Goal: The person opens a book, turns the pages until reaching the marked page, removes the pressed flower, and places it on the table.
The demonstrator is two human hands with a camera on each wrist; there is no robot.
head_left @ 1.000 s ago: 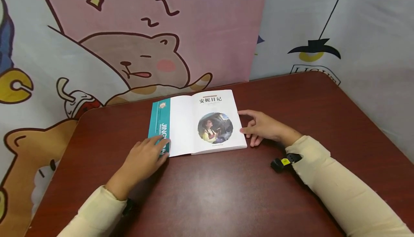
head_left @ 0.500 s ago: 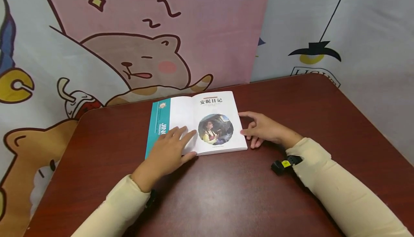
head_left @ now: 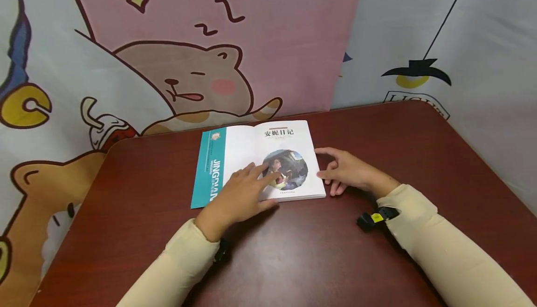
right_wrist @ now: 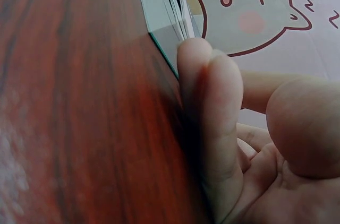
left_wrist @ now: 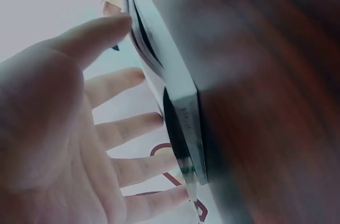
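Observation:
An open paperback book (head_left: 291, 133) lies on the table, showing a title page with Chinese characters and a round picture of a seated figure. Its teal cover flap (head_left: 205, 167) is spread out at the left. My left hand (head_left: 239, 195) lies palm down with spread fingers across the book's lower middle, overlapping the picture. In the left wrist view its thumb (left_wrist: 101, 35) is beside the lower page edges. My right hand (head_left: 350, 172) stays at the book's right edge. Its index fingertip and thumb touch that edge, and the other fingers bend loosely underneath.
The dark red-brown wooden table (head_left: 302, 255) extends on all sides of the book. Behind it hangs a printed cloth (head_left: 293, 41) with cartoon animals. A black strap (head_left: 375, 217) with a yellow label is at the right wrist.
My left hand has moved right, from the teal flap across the blank page onto the picture page. The right hand has stayed at the right edge. The head view has shifted slightly.

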